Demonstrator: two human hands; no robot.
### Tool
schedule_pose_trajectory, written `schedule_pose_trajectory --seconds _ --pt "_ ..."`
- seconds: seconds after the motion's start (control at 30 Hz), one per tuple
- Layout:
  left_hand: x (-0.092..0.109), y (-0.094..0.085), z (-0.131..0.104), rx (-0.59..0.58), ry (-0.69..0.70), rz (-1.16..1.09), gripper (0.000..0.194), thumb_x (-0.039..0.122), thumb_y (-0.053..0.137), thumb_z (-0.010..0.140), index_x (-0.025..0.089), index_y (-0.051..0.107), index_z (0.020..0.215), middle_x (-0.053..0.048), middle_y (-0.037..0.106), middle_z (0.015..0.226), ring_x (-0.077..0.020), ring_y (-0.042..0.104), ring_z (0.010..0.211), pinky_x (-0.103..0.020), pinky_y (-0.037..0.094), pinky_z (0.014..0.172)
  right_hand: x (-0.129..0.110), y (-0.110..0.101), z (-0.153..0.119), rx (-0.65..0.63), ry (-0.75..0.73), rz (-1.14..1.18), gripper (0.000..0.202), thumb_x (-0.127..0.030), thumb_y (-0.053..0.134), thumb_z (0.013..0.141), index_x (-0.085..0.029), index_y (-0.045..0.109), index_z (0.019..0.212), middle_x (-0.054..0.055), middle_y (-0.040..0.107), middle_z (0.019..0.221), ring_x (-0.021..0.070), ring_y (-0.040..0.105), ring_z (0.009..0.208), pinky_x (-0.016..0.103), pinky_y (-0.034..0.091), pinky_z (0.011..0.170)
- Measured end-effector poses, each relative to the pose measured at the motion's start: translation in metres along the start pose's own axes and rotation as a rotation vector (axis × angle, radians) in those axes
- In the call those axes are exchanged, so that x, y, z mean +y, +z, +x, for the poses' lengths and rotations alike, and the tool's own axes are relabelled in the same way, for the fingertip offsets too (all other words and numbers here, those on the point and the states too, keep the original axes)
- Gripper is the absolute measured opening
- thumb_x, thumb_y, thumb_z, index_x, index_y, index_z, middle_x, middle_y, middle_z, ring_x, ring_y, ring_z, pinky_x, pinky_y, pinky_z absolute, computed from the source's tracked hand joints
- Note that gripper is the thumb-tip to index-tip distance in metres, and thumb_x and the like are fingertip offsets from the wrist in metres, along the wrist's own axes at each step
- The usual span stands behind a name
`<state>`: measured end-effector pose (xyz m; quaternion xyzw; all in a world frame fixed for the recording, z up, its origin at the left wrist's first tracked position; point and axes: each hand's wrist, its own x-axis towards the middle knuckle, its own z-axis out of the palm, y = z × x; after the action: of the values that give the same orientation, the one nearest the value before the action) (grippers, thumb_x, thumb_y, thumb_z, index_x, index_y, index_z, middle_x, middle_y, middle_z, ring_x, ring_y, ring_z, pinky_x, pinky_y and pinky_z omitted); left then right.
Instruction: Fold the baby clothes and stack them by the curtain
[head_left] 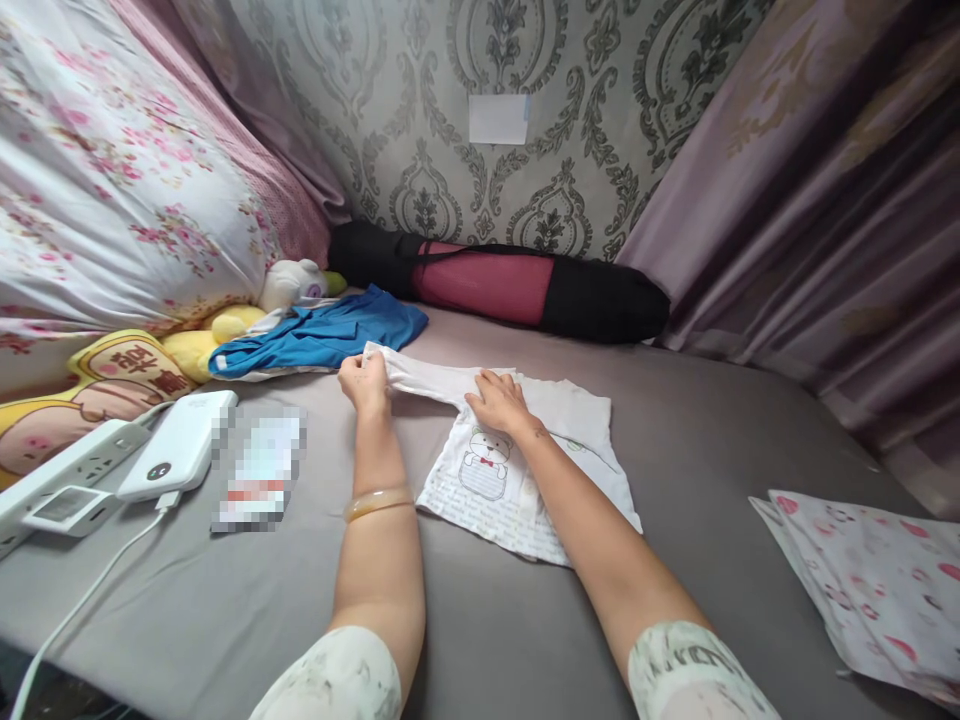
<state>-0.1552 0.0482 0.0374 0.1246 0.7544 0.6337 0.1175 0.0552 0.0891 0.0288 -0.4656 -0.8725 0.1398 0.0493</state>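
A small white shirt (577,500) with a bear print lies spread on the grey sheet. Its one visible sleeve stretches out to the left, and my left hand (365,382) is closed on the cuff end. My right hand (499,402) rests on the shirt near the shoulder, fingers extended and lying flat on the cloth. The far-side sleeve cannot be made out. Just behind my left hand is a crumpled blue garment (322,335).
At left are a white power strip (82,465), a power bank (180,445) with a cable, and a blurred flat item (261,470). Plush toys (120,375) line the left side. A long black and red bag (487,285) lies by the wall. Folded printed cloth (877,590) sits at right.
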Motion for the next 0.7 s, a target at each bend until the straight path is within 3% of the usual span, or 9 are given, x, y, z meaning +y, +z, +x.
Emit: schedule_pose_trajectory --seconds 0.13,0.27,0.37,0.5,0.7 --pt "0.012 -0.001 0.002 -0.158 -0.169 -0.497 0.024 0.028 0.068 0.062 0.019 0.052 0.078 0.005 0.055 0.066 -0.0122 0.057 0.061 -0.027 0.049 0.061 -0.004 -0.009 0.002 -0.106 0.045 -0.018 0.063 -0.054 0.039 0.093 -0.021 0.041 0.146 0.011 0.03 0.156 0.0339 0.027 0.138 0.046 0.023 0.11" --pt "0.023 0.001 -0.006 -0.25 -0.198 -0.715 0.03 0.025 0.074 0.059 0.02 0.051 0.078 0.006 0.056 0.066 -0.0087 0.055 0.055 -0.022 0.047 0.055 -0.01 -0.019 0.01 -0.237 0.102 -0.054 0.08 -0.068 0.043 0.085 -0.023 0.033 0.151 0.013 0.02 0.16 0.0352 0.02 0.143 0.046 0.02 0.111" --pt "0.031 0.005 -0.015 -0.308 -0.182 -0.776 0.032 0.025 0.076 0.059 0.02 0.05 0.077 0.007 0.057 0.065 -0.0083 0.055 0.055 -0.02 0.046 0.054 -0.015 -0.023 0.017 -0.292 0.134 -0.069 0.096 -0.078 0.045 0.078 -0.025 0.024 0.155 0.011 0.013 0.162 0.035 0.014 0.145 0.046 0.018 0.113" --pt "0.042 0.012 -0.028 -0.374 -0.16 -0.804 0.034 0.027 0.081 0.058 0.019 0.052 0.074 0.006 0.058 0.063 -0.0083 0.056 0.055 -0.019 0.044 0.054 -0.021 -0.024 0.024 -0.311 0.182 -0.084 0.105 -0.081 0.049 0.073 -0.024 0.02 0.156 0.012 0.012 0.163 0.0349 0.013 0.146 0.047 0.017 0.114" --pt "0.047 0.025 -0.046 -0.435 -0.061 -0.72 0.035 0.036 0.079 0.061 0.017 0.054 0.078 0.006 0.056 0.064 -0.0079 0.054 0.056 -0.02 0.043 0.056 -0.014 -0.021 0.021 -0.214 0.143 0.045 0.101 -0.076 0.061 0.07 -0.022 0.033 0.151 0.015 0.015 0.162 0.0373 0.015 0.146 0.05 0.02 0.114"
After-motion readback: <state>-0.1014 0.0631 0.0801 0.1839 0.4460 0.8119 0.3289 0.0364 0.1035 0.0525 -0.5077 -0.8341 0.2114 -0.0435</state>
